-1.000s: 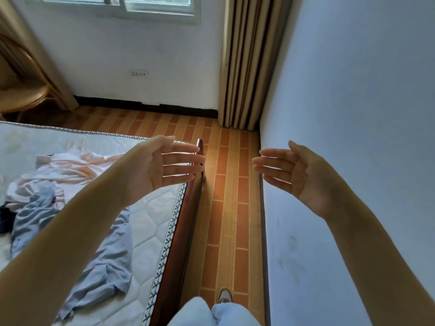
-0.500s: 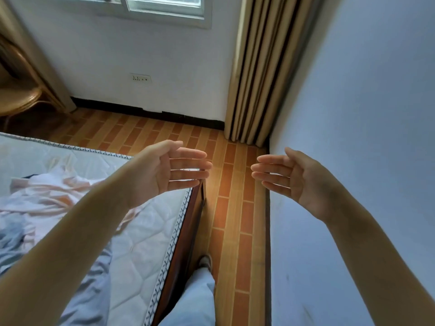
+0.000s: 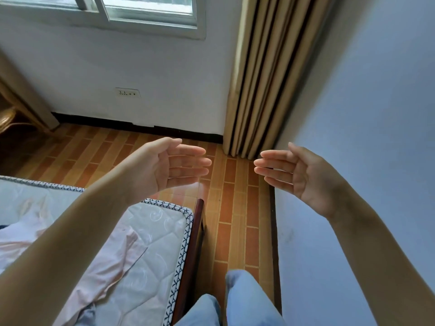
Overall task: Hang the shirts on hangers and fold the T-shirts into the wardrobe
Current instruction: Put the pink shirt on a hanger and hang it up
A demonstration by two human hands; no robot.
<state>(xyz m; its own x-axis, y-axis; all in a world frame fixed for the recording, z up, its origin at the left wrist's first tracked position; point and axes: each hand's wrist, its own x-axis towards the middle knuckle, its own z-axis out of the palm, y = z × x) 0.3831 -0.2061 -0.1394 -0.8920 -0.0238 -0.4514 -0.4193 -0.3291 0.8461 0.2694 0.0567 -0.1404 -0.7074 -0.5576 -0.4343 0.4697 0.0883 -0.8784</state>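
Looks to me like nothing's picked up yet, I'm only at the start. My left hand (image 3: 164, 169) and right hand (image 3: 303, 175) hover palms facing, fingers straight, both empty. The pink shirt (image 3: 98, 267) lies crumpled on the mattress (image 3: 160, 231) below left; next I'd reach down and grab it.

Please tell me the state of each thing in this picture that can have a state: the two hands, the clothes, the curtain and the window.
left hand: open, palm facing inward, holds nothing.
right hand: open, palm facing inward, holds nothing.
pink shirt: crumpled, lying unfolded on the mattress.
grey garment: only a small part shows; state cannot be told.
curtain: drawn aside, gathered in the corner.
window: whether slid open cannot be told.
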